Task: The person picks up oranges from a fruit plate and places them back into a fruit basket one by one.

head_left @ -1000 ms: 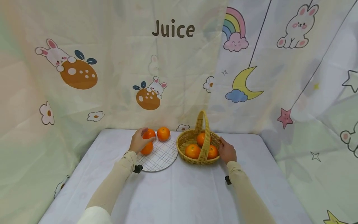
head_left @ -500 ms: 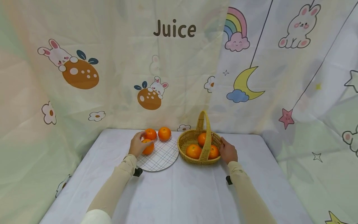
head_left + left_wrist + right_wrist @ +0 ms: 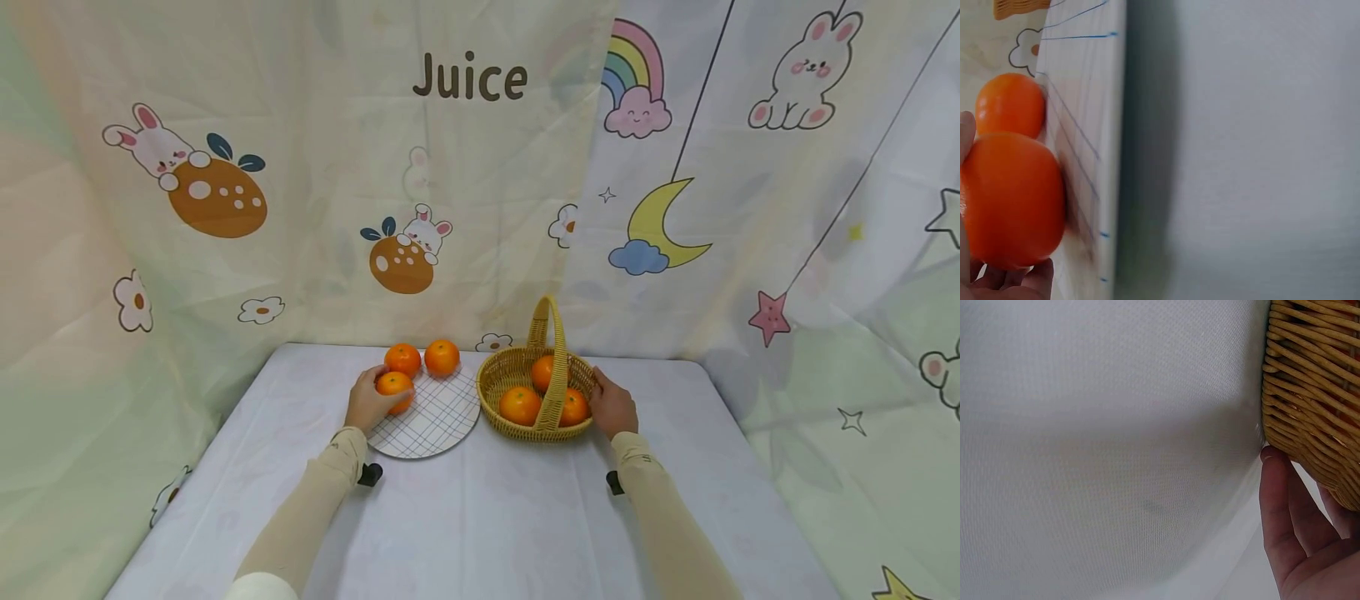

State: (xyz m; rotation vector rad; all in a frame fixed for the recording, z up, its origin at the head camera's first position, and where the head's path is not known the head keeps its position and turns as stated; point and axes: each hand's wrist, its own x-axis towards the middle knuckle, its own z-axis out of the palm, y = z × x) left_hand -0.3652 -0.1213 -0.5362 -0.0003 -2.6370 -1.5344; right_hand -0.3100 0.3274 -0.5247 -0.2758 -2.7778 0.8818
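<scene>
My left hand [image 3: 377, 398] grips an orange [image 3: 395, 386] at the left edge of a round checked plate [image 3: 435, 421]; the left wrist view shows that orange [image 3: 1013, 200] in my fingers [image 3: 1022, 282] just above the plate [image 3: 1085, 94]. Two more oranges [image 3: 402, 359] [image 3: 442, 357] sit at the plate's far edge. My right hand [image 3: 606, 402] rests against the right side of a wicker basket [image 3: 491, 392] with a tall handle. The basket holds three oranges [image 3: 520, 405]. In the right wrist view my fingers [image 3: 1282, 512] lie straight along the basket wall [image 3: 1310, 394].
A white cloth covers the table [image 3: 480, 517]. A printed curtain [image 3: 465, 167] hangs close behind the plate and basket and wraps both sides. The table's left and right edges drop off near my forearms.
My left hand drew back from the far oranges to the near one and closed round it; that orange now sits slightly higher. My right hand stayed against the basket.
</scene>
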